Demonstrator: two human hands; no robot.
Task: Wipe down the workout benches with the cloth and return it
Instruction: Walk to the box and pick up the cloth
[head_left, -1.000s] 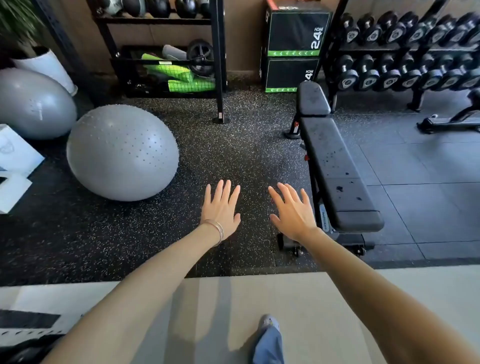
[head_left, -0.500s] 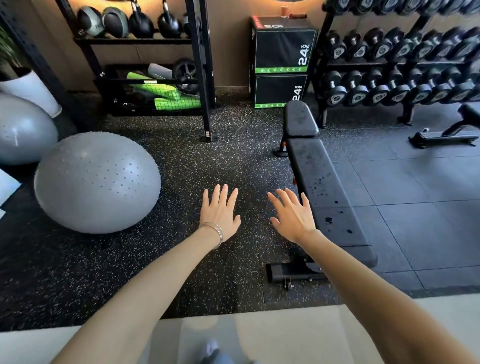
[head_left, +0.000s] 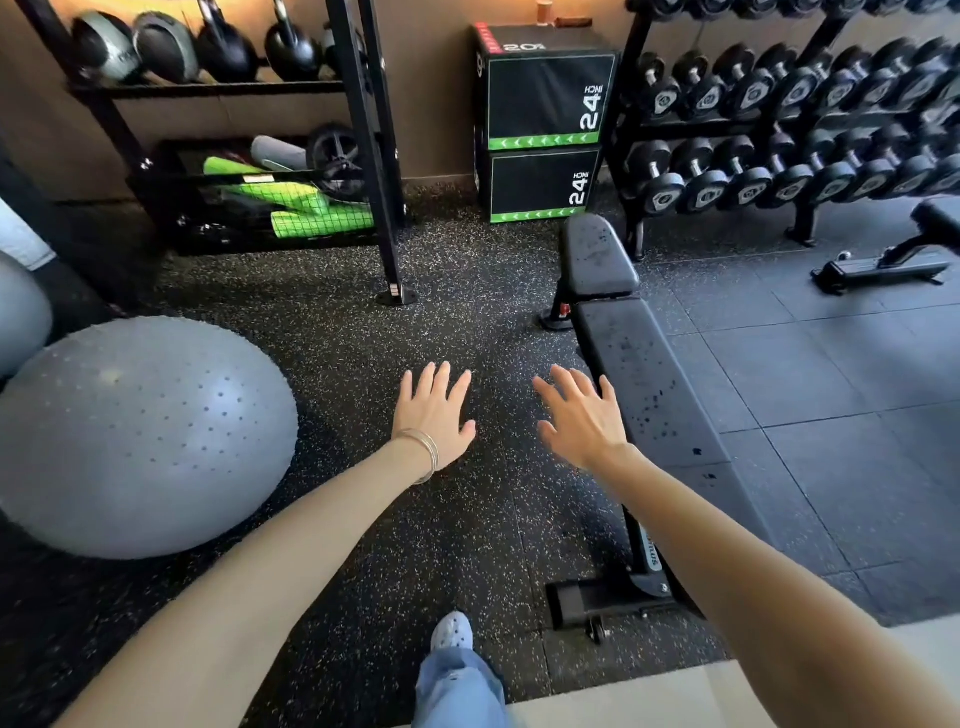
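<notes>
A black padded workout bench runs from centre right toward the back, its pad spotted with dark droplets. My left hand, with a thin bracelet at the wrist, is stretched out flat over the speckled floor, fingers apart and empty. My right hand is also spread and empty, hovering just left of the bench's long pad. A second bench shows partly at the far right. No cloth is in view.
A large grey studded ball lies at the left, another grey ball behind it. A black rack with kettlebells and green rollers stands at the back. Stacked plyo boxes and a dumbbell rack line the wall. My shoe steps onto the rubber floor.
I have walked forward off the pale floor onto the rubber mat, so the bench and ball are closer. Both hands stay spread and empty in front of me.
</notes>
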